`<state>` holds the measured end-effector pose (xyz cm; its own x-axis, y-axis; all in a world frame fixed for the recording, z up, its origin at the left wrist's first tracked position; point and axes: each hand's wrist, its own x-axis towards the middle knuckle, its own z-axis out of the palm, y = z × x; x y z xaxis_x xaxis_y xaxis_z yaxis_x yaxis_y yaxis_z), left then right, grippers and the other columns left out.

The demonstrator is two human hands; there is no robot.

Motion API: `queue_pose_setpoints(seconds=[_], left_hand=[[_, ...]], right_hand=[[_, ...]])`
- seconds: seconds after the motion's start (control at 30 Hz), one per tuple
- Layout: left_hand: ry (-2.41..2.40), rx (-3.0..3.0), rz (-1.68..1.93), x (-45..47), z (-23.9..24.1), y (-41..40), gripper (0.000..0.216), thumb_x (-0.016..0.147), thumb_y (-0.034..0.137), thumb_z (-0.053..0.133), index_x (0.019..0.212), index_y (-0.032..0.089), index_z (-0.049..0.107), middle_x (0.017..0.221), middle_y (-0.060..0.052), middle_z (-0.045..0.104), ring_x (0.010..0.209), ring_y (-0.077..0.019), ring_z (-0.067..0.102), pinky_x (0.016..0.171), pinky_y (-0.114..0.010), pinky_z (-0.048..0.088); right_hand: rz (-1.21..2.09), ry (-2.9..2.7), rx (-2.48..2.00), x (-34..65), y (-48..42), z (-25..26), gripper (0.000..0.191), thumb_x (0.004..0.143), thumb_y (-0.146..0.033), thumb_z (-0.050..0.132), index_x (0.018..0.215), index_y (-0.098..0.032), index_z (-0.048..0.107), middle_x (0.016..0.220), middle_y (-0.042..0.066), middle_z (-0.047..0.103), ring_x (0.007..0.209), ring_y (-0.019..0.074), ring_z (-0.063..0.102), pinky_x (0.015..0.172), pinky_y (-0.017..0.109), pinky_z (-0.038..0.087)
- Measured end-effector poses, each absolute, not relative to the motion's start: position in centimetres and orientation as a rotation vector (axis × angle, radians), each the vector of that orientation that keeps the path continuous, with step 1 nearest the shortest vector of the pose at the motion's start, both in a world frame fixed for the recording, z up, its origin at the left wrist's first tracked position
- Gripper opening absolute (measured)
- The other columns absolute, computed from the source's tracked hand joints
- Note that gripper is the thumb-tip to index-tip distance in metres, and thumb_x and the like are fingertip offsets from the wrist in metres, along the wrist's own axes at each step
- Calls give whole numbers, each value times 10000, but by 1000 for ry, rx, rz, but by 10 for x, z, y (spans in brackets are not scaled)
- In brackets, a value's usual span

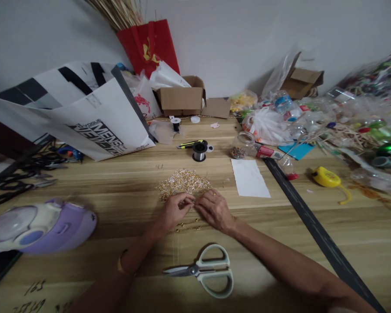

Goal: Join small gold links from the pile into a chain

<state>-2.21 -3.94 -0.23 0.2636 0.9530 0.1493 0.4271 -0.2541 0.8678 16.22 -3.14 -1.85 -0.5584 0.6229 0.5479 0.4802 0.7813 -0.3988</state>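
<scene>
My left hand (177, 210) and my right hand (215, 209) meet at the near edge of a pile of small gold and clear beads (184, 180). Fingers of both hands are pinched together, almost touching; whatever lies between the tips is too small to make out. Just below the hands, thin gold chains (189, 228) lie across the table. Nearer to me rests a pair of scissors (211, 270) with pale handles, its blades pointing left. Beyond the beads stands a spool of silvery wire (199, 152) beside a yellow-black utility knife (191, 144).
On the left are a purple bottle (61, 226), black-handled scissors (18, 187) and a large white paper bag (94, 117). A bead jar (243, 145), white paper (250, 177) and yellow tape measure (326, 177) lie right. Cardboard boxes (182, 98) and plastic bottles (283, 102) crowd the back.
</scene>
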Motion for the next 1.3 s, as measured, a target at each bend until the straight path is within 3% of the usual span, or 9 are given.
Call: queue_pose_setpoints(seconds=[0.4, 0.6, 0.77, 1.07, 1.3], left_hand=[[1228, 1758, 970, -24, -6, -38, 126, 756, 146, 593, 851, 157, 674, 799, -54, 710, 714, -149, 650, 663, -236, 509], [1315, 1707, 1026, -25, -3, -36, 137, 742, 151, 594, 855, 158, 672, 751, -40, 705, 695, -146, 652, 634, -221, 499], [1363, 1664, 1098, -27, -4, -34, 142, 722, 150, 597, 842, 159, 672, 755, -37, 711, 694, -146, 658, 676, -239, 518], [1402, 1716, 1081, -35, -8, -24, 96, 758, 234, 622, 798, 170, 681, 782, -32, 716, 709, -150, 656, 676, -239, 518], [1421, 2025, 1030, -36, 0, -16, 106, 796, 190, 574, 802, 194, 679, 822, -37, 708, 788, -170, 639, 766, -275, 485]], right_hand=[[410, -2197, -822, 163, -30, -20, 165, 928, -225, 452, 857, -190, 597, 814, 68, 623, 790, 195, 544, 747, 342, 434], [708, -1678, -1004, 170, -20, -18, 145, 892, -296, 520, 815, -195, 590, 794, 37, 621, 769, 179, 568, 720, 308, 455], [783, -1354, -1115, 173, -9, -21, 185, 856, -357, 554, 792, -184, 574, 754, 19, 585, 731, 162, 545, 695, 290, 448], [827, -1295, -1129, 177, -3, -25, 218, 844, -385, 559, 781, -177, 578, 738, 13, 583, 704, 147, 534, 672, 274, 445], [890, -1231, -1101, 179, 2, -24, 217, 822, -388, 586, 782, -175, 593, 694, 4, 572, 651, 138, 523, 633, 269, 449]])
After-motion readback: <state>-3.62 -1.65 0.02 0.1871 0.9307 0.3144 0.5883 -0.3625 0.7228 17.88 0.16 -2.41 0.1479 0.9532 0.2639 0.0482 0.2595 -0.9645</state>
